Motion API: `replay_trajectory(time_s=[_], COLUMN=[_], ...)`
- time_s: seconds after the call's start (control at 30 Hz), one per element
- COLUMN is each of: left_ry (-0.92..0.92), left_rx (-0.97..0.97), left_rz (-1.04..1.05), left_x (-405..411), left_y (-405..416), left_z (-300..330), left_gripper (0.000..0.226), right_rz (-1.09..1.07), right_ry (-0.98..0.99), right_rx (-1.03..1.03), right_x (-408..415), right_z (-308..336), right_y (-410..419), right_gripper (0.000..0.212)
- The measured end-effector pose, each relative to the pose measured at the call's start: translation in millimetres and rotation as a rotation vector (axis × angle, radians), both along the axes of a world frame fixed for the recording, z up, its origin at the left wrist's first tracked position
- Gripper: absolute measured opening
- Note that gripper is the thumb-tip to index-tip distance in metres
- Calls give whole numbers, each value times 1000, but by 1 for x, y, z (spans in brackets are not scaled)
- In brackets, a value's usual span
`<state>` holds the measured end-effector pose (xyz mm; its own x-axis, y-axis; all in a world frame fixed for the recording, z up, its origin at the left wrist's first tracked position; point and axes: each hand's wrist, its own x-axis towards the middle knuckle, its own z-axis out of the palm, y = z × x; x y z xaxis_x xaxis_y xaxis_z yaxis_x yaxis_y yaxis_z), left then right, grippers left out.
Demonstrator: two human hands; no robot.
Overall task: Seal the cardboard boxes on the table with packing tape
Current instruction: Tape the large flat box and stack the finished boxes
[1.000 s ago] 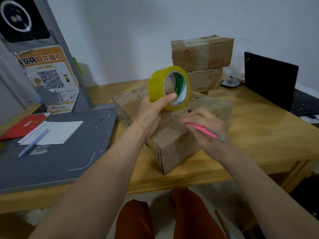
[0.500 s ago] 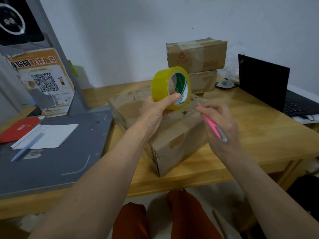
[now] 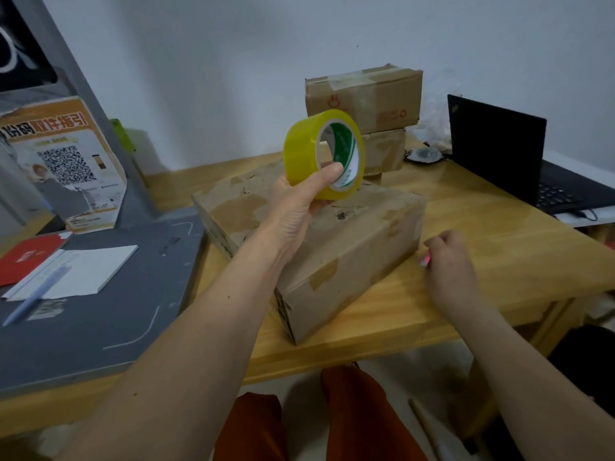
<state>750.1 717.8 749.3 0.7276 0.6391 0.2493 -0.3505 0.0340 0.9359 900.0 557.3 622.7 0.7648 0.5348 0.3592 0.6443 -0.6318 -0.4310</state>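
I see a big cardboard box [image 3: 336,241] lying slantwise on the pale wooden table [image 3: 499,227], its brown skin scuffed and patched with torn paper and old tape. Behind it two smaller cartons [image 3: 364,94] are stacked, the upper one crossed with clear tape. My left hand [image 3: 299,207] holds a roll of yellow packing tape [image 3: 322,154] up above the big box, thumb curled over the glossy outer band and into the white-and-green core, fingers behind the roll. My right hand [image 3: 449,264] is low on the table just beside the box's right end, fingers curled round a pink pen-like tool [image 3: 425,260], of which only a small tip shows. To the left lies a grey mat [image 3: 100,311] with a white notepad [image 3: 83,271], a pale blue pen [image 3: 36,294] and a red booklet [image 3: 23,257]; a QR-code poster [image 3: 63,164] leans behind. A black laptop [image 3: 499,151] stands open at the right. Bare wood lies between the box's right end and the laptop, and a strip runs along the near table edge
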Motion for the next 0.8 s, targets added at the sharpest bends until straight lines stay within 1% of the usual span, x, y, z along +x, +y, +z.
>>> replay_trajectory(time_s=[0.1, 0.17, 0.2, 0.23, 0.3, 0.33, 0.37, 0.4, 0.43, 0.47, 0.53, 0.57, 0.6, 0.67, 0.7, 0.73, 0.8], left_ry=[-14, -31, -40, -50, -78, -93, -108, -123, -139, -150, -154, -152, -152, -150, -150, -148, -140], left_rx=[-6, -14, -16, -14, -5, -4, -7, -14, -21, -24, -20, -20, -20, -28, -34, -40, -44], left_rz=[9, 16, 26, 35, 48, 57, 72, 91, 112, 133, 179, 203, 225, 256, 270, 287, 319], left_x=[-3, -7, -9, -12, -17, -20, -23, -26, -30, -33, -42, -46, -51, -60, -64, -68, -74], left_y=[0, 2, 3, 4, 8, 9, 11, 13, 16, 20, 26, 29, 32, 38, 41, 44, 49], left_z=[2, 3, 4, 5, 7, 8, 8, 9, 9, 9, 8, 7, 6, 3, 2, 1, -1], left_gripper=[12, 13, 15, 16, 13, 11, 10, 10, 12, 15, 26, 30, 33, 36, 37, 38, 39], right_rz=[-14, -19, -43, -78, -119, -96, -20, 114, 282, 460, 734, 806, 834, 800, 766, 731, 678], right_ry=[97, 131, 132, 98, -42, -103, -167, -245, -331, -407, -473, -466, -443, -400, -376, -349, -258], right_rx=[-135, -190, -181, -130, 60, 160, 260, 349, 410, 428, 334, 244, 144, -36, -90, -126, -225], right_x=[0, -1, -4, -11, -29, -41, -56, -70, -86, -102, -131, -143, -152, -159, -159, -157, -152], right_z=[5, 11, 15, 21, 34, 41, 49, 55, 60, 62, 66, 67, 67, 72, 76, 80, 87], right_y=[5, 5, 6, 6, 10, 14, 18, 23, 28, 33, 43, 48, 52, 57, 59, 60, 60], right_gripper=[34, 54, 62, 60, 43, 38, 35, 33, 33, 33, 33, 36, 44, 68, 79, 87, 91])
